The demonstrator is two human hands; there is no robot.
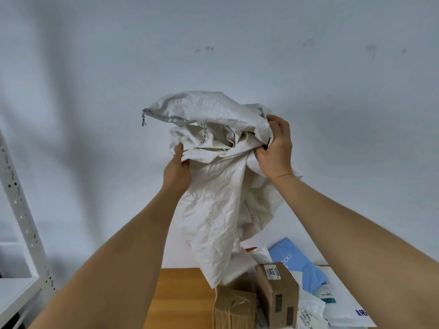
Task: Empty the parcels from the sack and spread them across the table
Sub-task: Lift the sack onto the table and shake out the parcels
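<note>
The left hand (177, 170) and right hand (275, 148) both have fingers clamped on the crumpled white woven plastic sack (213, 186). It hangs from those fingers above the brown cardboard and pale plastic parcels (276, 295) on the wooden table (180, 298).

Off-white sack (213, 176), brown boxes (276, 293), blue mailer (299, 262).

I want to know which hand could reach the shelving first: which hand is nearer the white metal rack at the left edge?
Left. The left hand grips the sack on the side toward the rack; the right hand grips the sack's far side.
</note>
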